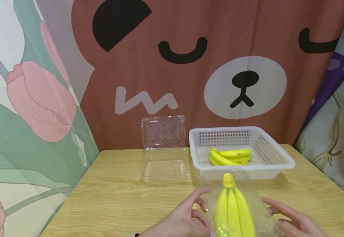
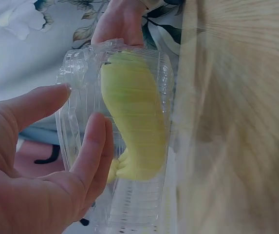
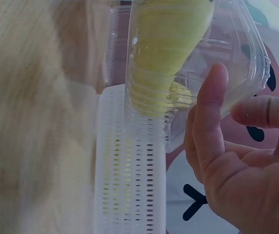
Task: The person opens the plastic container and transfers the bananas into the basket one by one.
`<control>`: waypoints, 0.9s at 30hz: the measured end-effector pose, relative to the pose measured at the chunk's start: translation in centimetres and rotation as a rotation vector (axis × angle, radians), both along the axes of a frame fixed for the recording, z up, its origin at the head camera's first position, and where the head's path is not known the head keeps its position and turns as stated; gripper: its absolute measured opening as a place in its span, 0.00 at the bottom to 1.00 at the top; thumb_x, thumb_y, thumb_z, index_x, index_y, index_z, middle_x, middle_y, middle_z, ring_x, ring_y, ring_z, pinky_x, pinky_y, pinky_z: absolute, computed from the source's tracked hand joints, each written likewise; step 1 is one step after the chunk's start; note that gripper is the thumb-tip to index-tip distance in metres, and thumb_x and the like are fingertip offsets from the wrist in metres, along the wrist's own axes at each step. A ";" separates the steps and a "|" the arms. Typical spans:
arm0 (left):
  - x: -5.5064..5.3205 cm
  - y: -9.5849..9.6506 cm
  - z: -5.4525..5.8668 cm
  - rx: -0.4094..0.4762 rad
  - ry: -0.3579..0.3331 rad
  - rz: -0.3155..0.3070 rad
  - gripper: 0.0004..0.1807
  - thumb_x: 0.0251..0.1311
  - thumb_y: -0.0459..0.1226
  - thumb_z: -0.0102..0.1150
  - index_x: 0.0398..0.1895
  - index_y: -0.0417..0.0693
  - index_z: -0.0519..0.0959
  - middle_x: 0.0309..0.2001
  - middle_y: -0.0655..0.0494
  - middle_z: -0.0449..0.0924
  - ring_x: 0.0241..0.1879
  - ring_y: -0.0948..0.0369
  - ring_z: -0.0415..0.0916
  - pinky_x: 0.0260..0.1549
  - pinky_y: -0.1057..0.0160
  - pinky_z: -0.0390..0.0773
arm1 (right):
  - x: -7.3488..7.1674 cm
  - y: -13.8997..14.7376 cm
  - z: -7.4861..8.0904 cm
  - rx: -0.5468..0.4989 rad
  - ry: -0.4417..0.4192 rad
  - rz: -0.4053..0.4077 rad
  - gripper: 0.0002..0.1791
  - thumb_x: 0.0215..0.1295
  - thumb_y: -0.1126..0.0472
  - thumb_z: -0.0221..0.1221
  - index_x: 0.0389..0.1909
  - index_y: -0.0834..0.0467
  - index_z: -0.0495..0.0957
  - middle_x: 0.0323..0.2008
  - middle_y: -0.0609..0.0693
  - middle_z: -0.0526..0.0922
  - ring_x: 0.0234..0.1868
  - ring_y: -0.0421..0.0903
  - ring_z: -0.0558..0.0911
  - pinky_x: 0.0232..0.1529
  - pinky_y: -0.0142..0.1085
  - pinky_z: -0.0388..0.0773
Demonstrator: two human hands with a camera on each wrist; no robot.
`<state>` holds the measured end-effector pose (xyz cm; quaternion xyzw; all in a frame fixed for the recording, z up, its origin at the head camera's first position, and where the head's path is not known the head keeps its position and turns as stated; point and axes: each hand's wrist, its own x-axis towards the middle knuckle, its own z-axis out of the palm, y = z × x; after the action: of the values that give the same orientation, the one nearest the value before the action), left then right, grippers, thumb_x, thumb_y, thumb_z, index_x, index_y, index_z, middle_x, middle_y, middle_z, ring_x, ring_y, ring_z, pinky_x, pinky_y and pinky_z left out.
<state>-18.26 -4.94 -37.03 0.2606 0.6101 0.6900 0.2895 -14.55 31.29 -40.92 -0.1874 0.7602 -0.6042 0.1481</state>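
Note:
A clear plastic clamshell box (image 1: 262,215) with a bunch of yellow bananas (image 1: 232,210) inside lies at the table's near edge. Its lid appears to be over the fruit. Along the left side is my left hand (image 1: 186,215), thumb at the box's upper rim and other fingers fairly straight by its wall. Opposite it, my right hand (image 1: 293,217) stands at the right side. In the right wrist view the forefinger (image 3: 211,112) extends along the box and the thumb lies near the rim. Whether every fingertip touches the plastic, I cannot tell.
Behind the box, a white perforated basket (image 1: 271,168) holds more bananas (image 1: 229,157). Left of the basket stands another clear box (image 1: 166,169), its lid (image 1: 163,132) raised against the printed curtain (image 1: 124,128). All of this is on a wooden table (image 1: 110,194).

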 end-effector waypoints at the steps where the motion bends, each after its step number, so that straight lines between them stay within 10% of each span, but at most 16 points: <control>1: -0.1 0.0 -0.2 0.002 -0.005 -0.004 0.47 0.50 0.23 0.68 0.72 0.59 0.61 0.47 0.55 0.67 0.37 0.59 0.83 0.36 0.65 0.81 | -0.1 0.1 -0.3 0.012 -0.020 -0.011 0.37 0.77 0.70 0.38 0.61 0.19 0.67 0.46 0.33 0.72 0.21 0.40 0.71 0.17 0.35 0.70; 10: -0.8 0.5 -2.2 -0.049 -0.006 -0.005 0.45 0.51 0.23 0.67 0.71 0.61 0.62 0.45 0.56 0.67 0.37 0.61 0.81 0.31 0.68 0.79 | -0.5 0.1 -3.2 -0.026 0.047 0.018 0.43 0.74 0.76 0.36 0.59 0.17 0.67 0.45 0.29 0.70 0.25 0.40 0.74 0.20 0.34 0.72; 17: -1.2 0.7 -3.2 -0.062 -0.044 -0.009 0.45 0.51 0.19 0.63 0.70 0.61 0.63 0.44 0.54 0.65 0.37 0.59 0.81 0.32 0.67 0.79 | -0.5 -0.2 -4.0 -0.023 -0.074 -0.041 0.42 0.72 0.74 0.39 0.53 0.13 0.68 0.46 0.36 0.69 0.30 0.40 0.77 0.28 0.32 0.77; 27: -1.4 0.4 -3.7 -0.092 -0.019 -0.032 0.45 0.54 0.20 0.63 0.70 0.65 0.63 0.46 0.53 0.63 0.37 0.60 0.81 0.34 0.65 0.81 | -1.0 0.0 -5.1 -0.179 -0.036 0.110 0.44 0.72 0.77 0.34 0.61 0.18 0.67 0.48 0.30 0.70 0.34 0.37 0.77 0.32 0.32 0.77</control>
<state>-19.66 -4.55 -40.68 0.2503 0.6341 0.6590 0.3179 -15.56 31.28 -46.05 -0.2304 0.6891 -0.6638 0.1772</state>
